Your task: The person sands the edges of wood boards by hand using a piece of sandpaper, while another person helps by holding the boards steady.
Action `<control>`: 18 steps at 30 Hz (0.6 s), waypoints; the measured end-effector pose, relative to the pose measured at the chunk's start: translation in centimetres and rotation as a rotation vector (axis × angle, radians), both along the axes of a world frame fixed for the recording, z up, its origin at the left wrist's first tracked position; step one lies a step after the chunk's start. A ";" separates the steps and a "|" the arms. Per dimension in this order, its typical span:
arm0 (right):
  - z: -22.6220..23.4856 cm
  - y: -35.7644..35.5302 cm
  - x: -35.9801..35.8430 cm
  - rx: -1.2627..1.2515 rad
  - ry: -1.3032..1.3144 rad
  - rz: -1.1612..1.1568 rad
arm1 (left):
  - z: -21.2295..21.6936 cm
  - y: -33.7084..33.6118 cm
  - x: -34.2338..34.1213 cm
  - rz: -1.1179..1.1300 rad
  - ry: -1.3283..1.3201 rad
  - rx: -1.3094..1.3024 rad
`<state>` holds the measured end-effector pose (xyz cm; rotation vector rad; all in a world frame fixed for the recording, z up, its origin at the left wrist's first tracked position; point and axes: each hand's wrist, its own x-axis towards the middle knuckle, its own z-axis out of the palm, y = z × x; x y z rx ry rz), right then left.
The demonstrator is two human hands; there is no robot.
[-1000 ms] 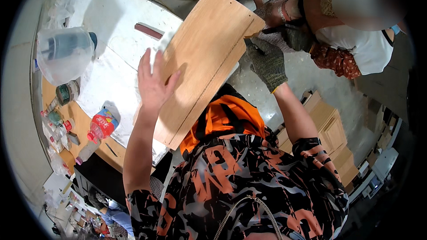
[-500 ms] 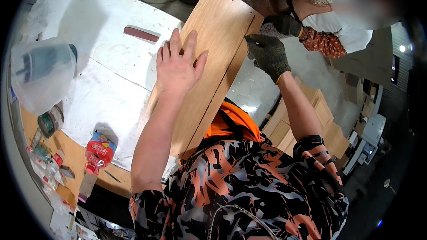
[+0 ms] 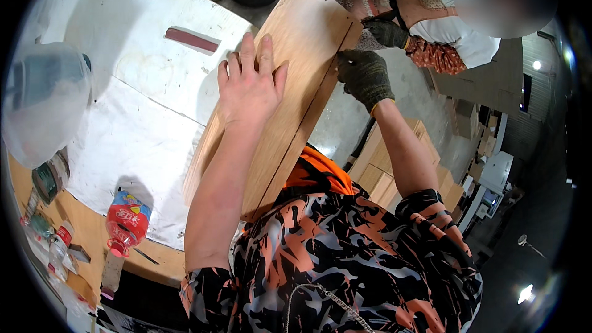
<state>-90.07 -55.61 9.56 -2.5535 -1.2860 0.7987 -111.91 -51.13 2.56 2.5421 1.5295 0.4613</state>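
A long light-brown wooden board [image 3: 308, 18] lies slanted from near my body toward the far end, with a dark groove along its right side. My bare left hand [image 3: 250, 89] rests on its upper face, fingers stretched out and the thumb apart. At the board's right edge, near the far end, is my right hand [image 3: 367, 77] in a dark knitted glove. Its fingers are curled in against the edge; whatever they hold is hidden. Left of the board, a dark red strip [image 3: 192, 39] lies on the white-covered table [image 3: 142, 61].
A co-worker's gloved hand [image 3: 386, 33] is close to the board's far right corner. A translucent plastic container [image 3: 43, 105], a red-labelled bottle [image 3: 127, 221] and smaller bottles stand at left. Stacked wooden panels [image 3: 385, 160] are on the right, beyond my forearm.
The view has shifted slightly, so the table things sit farther left. My right hand's fingers look more curled at the board's edge. The co-worker's gloved hand has come nearer the board.
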 end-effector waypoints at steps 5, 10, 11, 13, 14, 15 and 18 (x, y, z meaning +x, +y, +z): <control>-1.2 -0.9 0.1 0.092 -0.043 0.152 | 0.0 0.0 0.3 0.020 0.011 0.078; 0.4 -1.3 -1.7 0.025 0.087 -0.033 | 0.0 0.1 0.3 0.018 0.017 0.111; 0.7 -1.4 -2.0 0.019 0.095 -0.041 | 0.0 0.1 0.4 0.018 0.013 0.091; 0.7 -1.7 -2.1 0.037 0.074 -0.019 | 0.0 0.0 0.5 0.019 0.004 0.052; 0.2 -2.1 -2.0 0.060 0.046 0.010 | 0.0 0.0 0.6 0.019 0.004 0.060; -0.2 -2.4 -2.0 0.083 0.017 0.039 | 0.1 0.1 0.6 0.019 0.003 0.069; -0.9 -3.1 -2.0 0.094 0.020 0.061 | 0.2 0.1 0.6 0.021 0.008 0.073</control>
